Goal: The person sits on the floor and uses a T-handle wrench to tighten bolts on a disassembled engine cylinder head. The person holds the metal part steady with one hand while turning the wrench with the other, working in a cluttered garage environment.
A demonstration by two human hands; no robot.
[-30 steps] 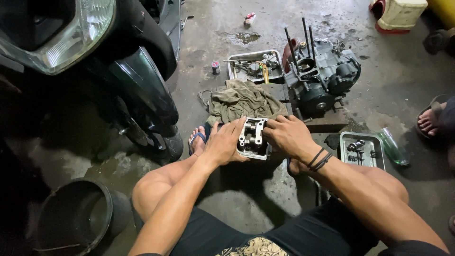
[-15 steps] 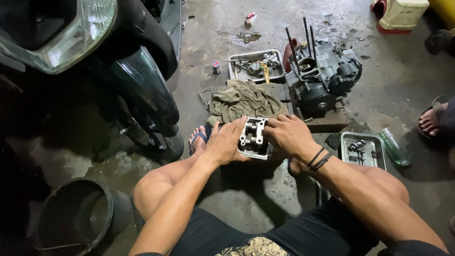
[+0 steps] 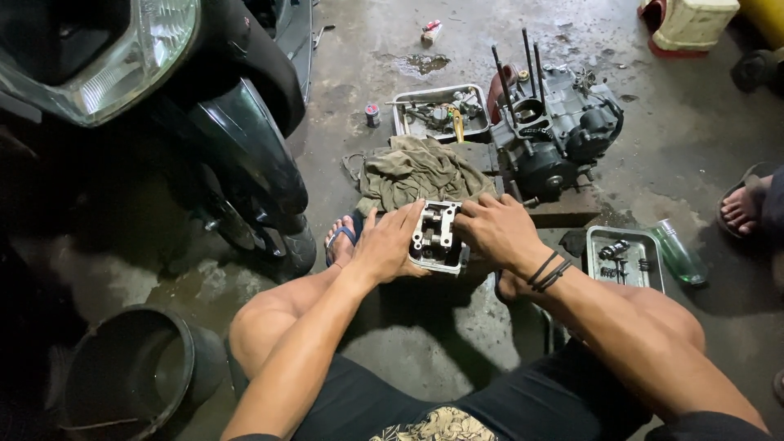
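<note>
Bare concrete floor between the knees is open, but ahead a rag, engine block and parts tray block, motorcycle wheel walls the left, small tray and bottle crowd the right.

Motorcycle repair workshop: scooter, stripped engine, parts trays.

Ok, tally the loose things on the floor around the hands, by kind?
Metal trays: 2
Engine parts: 2, cylinder head, engine block
Rags: 1
Green bottles: 1
Black buckets: 1
Total: 7
</note>
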